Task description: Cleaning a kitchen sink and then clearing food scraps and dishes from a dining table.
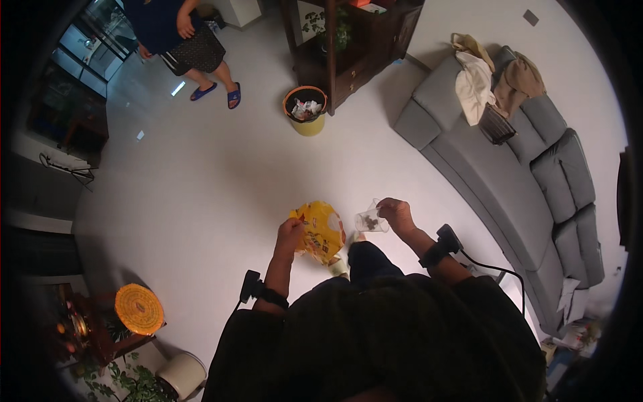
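Pinched in my left hand point(290, 235) is a crumpled yellow plastic package point(321, 231) with print on it, spread out above the floor. My right hand point(398, 213) grips clear plastic cups point(370, 220) tilted on their side; dark brown bits show through the wall. The cups and the package hang a short way apart, in front of my legs. How many cups are stacked is hard to tell.
A yellow trash bin point(309, 125) with an orange rim and black liner holds crumpled waste, beside a dark wooden cabinet point(346, 83). Another person point(186, 55) stands at the far left. A grey sofa point(502, 176) runs along the right. Potted plants point(133, 379) stand at lower left.
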Available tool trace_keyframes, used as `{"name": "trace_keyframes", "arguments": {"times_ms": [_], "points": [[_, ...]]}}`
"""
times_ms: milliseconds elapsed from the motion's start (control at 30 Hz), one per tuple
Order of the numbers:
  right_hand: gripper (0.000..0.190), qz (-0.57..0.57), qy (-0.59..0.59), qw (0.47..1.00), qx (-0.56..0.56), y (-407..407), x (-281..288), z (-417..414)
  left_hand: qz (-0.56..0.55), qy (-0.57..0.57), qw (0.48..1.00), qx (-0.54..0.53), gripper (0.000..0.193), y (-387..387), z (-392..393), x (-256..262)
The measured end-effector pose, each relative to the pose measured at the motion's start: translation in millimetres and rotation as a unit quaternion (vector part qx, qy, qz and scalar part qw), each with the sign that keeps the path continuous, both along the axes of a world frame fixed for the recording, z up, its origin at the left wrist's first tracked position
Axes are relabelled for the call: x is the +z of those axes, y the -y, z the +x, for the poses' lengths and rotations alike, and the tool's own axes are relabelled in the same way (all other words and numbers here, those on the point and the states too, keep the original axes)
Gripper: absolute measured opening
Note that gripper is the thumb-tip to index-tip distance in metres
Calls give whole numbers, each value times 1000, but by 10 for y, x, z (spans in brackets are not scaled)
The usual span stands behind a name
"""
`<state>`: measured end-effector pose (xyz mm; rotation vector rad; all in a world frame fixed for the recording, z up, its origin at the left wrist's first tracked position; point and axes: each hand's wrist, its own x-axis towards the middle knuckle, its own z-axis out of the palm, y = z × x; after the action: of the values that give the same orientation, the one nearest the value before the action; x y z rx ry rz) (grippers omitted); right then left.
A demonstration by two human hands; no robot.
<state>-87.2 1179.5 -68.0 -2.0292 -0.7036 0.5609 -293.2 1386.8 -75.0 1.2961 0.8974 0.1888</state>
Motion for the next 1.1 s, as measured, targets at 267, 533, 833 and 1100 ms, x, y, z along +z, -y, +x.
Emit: {"name": "trace_keyframes", "arguments": {"times_ms": [267, 533, 833, 1100], "points": [[14, 16, 69, 995, 73, -1074, -205, 1004, 19, -27, 999, 24, 10, -920, 814, -93], [12, -35, 102, 986, 126, -2124, -242, 2011, 37, -67, 997, 32, 10, -1756, 1654, -338], [12, -86, 103, 986, 98, -3262, -432, 2745, 65, -53, 996, 40, 15, -2669, 2582, -714], [17, -64, 126, 986, 93, -4261, -771, 3159, 88, -90, 992, -24, 14, -3273, 2887, -945]]}}
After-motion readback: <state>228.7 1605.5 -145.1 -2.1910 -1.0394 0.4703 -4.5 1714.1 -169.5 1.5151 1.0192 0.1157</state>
